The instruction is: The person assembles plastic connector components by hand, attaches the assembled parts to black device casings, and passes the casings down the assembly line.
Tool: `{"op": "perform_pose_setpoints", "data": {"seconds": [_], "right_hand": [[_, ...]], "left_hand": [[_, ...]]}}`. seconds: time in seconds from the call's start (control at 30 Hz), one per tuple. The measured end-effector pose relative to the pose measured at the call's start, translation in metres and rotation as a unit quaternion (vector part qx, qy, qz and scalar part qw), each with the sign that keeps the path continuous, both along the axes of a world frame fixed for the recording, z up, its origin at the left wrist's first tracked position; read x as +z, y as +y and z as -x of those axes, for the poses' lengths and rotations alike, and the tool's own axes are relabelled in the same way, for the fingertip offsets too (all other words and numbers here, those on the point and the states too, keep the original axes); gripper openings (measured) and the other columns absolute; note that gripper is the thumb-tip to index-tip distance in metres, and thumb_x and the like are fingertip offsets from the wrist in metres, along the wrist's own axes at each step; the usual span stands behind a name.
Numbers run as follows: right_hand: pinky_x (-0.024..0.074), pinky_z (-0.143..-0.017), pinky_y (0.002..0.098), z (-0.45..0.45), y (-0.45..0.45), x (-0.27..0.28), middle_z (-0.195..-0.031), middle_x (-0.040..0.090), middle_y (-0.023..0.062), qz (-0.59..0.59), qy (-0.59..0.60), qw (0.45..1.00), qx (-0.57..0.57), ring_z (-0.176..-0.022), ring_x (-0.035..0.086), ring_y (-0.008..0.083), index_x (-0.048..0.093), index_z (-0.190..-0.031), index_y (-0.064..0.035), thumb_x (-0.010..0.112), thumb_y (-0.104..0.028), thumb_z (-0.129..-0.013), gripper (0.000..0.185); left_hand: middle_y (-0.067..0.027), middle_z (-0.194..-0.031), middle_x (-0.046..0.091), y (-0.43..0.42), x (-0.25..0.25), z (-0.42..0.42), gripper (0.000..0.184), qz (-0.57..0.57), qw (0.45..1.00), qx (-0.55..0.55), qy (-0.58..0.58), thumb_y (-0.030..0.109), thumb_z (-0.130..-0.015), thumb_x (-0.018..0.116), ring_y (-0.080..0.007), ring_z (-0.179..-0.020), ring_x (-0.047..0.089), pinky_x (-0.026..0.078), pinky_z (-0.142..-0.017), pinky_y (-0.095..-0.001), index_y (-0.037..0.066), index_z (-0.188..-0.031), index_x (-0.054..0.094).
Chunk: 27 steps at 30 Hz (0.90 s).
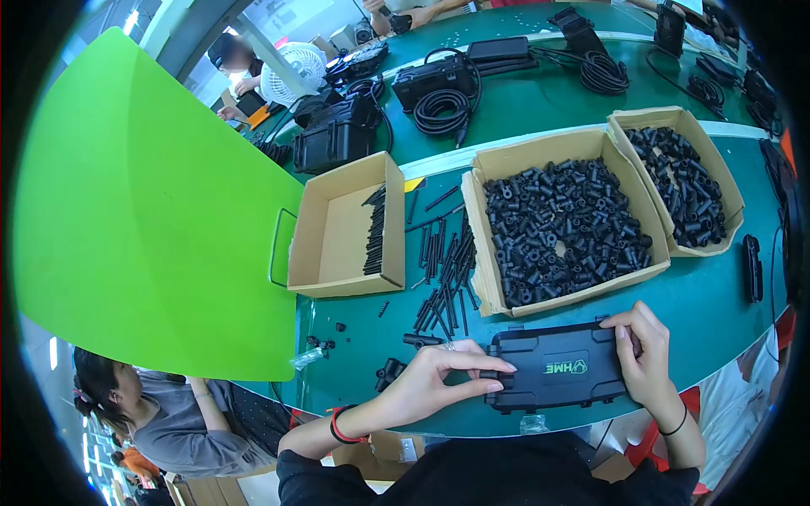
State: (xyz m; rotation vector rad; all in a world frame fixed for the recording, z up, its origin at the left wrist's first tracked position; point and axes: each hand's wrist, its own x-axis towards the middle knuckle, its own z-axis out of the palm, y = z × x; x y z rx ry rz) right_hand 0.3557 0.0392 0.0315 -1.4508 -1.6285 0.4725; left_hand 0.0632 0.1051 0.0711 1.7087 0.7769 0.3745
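A flat black case (553,368) with a green logo lies at the front edge of the green table, between my two hands. My left hand (434,375) pinches a small black part (490,374) at the case's left side with thumb and fingers. On the case's right end, my right hand (645,350) is closed round the upper corner. Loose black fittings (389,374) sit just left of my left hand. Behind the case stands a cardboard box (582,298) full of black fittings, with long black screws (447,270) scattered to its left.
A cardboard box (333,287) with screws stands at centre left, beside a large bright green panel (160,211). A second box of fittings (730,226) is at the right. Black cases and coiled cables (442,112) line the back. A co-worker (186,426) is at lower left.
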Motion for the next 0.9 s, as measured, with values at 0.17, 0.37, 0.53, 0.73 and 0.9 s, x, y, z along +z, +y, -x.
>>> {"op": "perform_pose_setpoints", "data": {"seconds": [0.17,0.37,0.53,0.73,0.9], "right_hand": [[0.0335,-0.054,0.0288,-0.004,-0.001,0.003,-0.069,0.047,0.0075,0.038,0.024,0.999,0.016,-0.058,0.045,0.0160,0.065,-0.088,0.0007,0.054,0.002,-0.087,0.011],[0.0390,-0.065,0.0238,-0.050,-0.009,0.021,-0.091,0.056,0.0042,0.265,0.260,0.925,0.079,-0.072,0.048,0.0112,0.061,-0.115,-0.0055,0.063,-0.015,-0.089,0.028],[0.0470,-0.094,0.0388,-0.047,-0.007,0.042,-0.132,0.044,0.0188,0.170,-0.173,0.938,0.247,-0.121,0.048,0.0333,0.036,-0.141,-0.0017,0.087,-0.043,-0.063,0.102],[0.0435,-0.100,0.0430,-0.013,0.001,0.036,-0.127,0.045,0.0190,0.202,-0.100,0.947,0.231,-0.121,0.049,0.0367,0.038,-0.138,-0.0041,0.087,-0.033,-0.061,0.096],[0.0451,-0.095,0.0398,0.009,0.016,0.070,-0.127,0.046,0.0168,0.180,-0.058,0.947,0.261,-0.119,0.049,0.0346,0.041,-0.138,-0.0075,0.088,-0.031,-0.057,0.097]], "left_hand": [[-0.0061,-0.085,0.061,-0.001,-0.004,0.002,0.034,0.005,1.000,0.004,-0.006,0.009,-0.088,0.070,-0.0149,-0.082,0.053,0.043,-0.080,-0.0272,0.011,-0.122,0.068],[-0.0074,-0.093,0.062,-0.003,0.001,0.009,0.048,-0.036,0.999,0.019,0.004,0.007,-0.087,0.070,-0.0169,-0.089,0.056,0.047,-0.084,-0.0298,0.014,-0.133,0.060],[-0.0093,-0.096,0.067,-0.002,0.007,0.030,0.036,-0.138,0.988,0.064,0.009,0.000,-0.086,0.066,-0.0196,-0.089,0.063,0.050,-0.082,-0.0307,0.007,-0.121,0.067],[-0.0113,-0.088,0.068,-0.040,0.059,0.043,0.009,-0.336,0.876,0.133,-0.320,-0.004,-0.077,0.071,-0.0228,-0.080,0.063,0.053,-0.065,-0.0306,0.004,-0.082,0.070],[-0.0053,-0.088,0.064,-0.056,0.069,0.050,0.012,-0.539,0.740,0.196,-0.351,0.016,-0.091,0.060,-0.0228,-0.082,0.061,0.048,-0.066,-0.0310,0.004,-0.089,0.064]]}}
